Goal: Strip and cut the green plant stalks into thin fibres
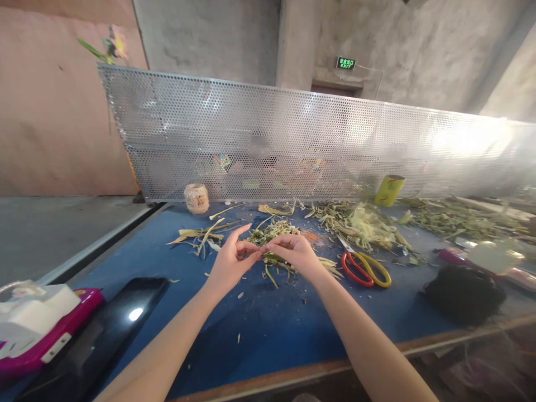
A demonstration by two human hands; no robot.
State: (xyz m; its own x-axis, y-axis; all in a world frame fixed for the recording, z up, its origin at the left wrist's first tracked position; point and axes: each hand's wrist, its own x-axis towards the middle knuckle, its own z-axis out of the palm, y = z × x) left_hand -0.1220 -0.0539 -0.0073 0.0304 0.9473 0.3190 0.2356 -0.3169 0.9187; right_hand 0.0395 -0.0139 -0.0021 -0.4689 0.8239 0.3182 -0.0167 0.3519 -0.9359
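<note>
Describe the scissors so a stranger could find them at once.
Start at the blue table before the perforated metal screen. Just right of the right hand, which pinches a plant strip, near the heap of pale leaf scraps, lie the scissors. Nothing else there has looped handles, one red, one yellow.

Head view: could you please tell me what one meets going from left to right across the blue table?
First the pink box → black tablet → jar → left hand → leaf strip pinched by both hands → right hand → scissors → black bundle.
</note>
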